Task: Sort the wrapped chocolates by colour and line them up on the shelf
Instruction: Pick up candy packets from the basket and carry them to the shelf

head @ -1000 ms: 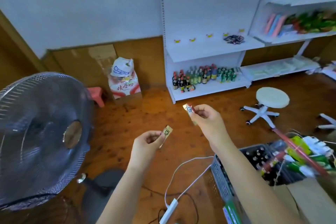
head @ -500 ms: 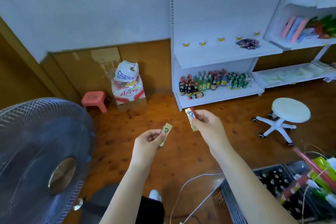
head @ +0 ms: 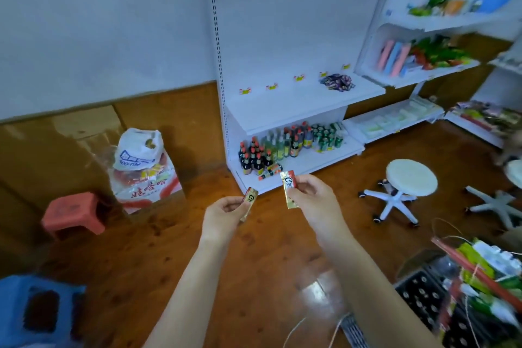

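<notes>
Two hands (head: pixel 226 213) (head: pixel 313 196) each pinch a wrapped chocolate (head: pixel 248 202) (head: pixel 289 188) above wooden floor (head: pixel 169 257), facing white shelf (head: pixel 285 104)

wrappers on both chocolates, left one (head: pixel 249 202) & right one (head: pixel 289 189), are seen as shiny gold/red foil. floor (head: pixel 271 257) is glossy varnished wood w/ glare spots. shelf (head: pixel 299 102) looks like matt white painted metal. pink stool (head: pixel 72 213) & blue stool (head: pixel 34 311) seem smooth plastic. carrier bag (head: pixel 138 150) is thin crinkly plastic.

Wooden floor (head: pixel 158 257), white wall (head: pixel 107 22)
</notes>
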Demonstrator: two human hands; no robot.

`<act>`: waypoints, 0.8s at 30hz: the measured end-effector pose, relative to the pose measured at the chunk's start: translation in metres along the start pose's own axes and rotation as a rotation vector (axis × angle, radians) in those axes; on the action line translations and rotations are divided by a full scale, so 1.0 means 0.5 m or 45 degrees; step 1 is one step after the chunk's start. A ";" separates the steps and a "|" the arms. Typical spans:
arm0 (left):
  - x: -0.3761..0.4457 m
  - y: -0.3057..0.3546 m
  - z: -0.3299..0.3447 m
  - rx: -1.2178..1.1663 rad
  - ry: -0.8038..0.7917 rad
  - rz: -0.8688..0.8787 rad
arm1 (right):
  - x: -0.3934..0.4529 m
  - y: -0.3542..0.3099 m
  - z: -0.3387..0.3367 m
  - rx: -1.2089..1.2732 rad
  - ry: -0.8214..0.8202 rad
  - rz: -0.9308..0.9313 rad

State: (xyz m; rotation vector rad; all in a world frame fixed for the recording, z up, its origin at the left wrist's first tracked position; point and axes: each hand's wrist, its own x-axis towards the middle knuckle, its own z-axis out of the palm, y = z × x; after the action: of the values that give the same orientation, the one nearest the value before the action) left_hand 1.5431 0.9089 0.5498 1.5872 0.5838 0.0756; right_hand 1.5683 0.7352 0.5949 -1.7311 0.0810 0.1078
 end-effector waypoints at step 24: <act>0.587 0.259 0.443 0.228 -0.756 0.081 | 0.633 -0.017 -0.189 0.154 0.683 0.096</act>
State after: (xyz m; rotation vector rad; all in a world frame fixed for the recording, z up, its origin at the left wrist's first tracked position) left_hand 1.9244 0.8274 0.5595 1.6958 0.0754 -0.3992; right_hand 1.8861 0.6457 0.5812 -1.5967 0.5362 -0.3034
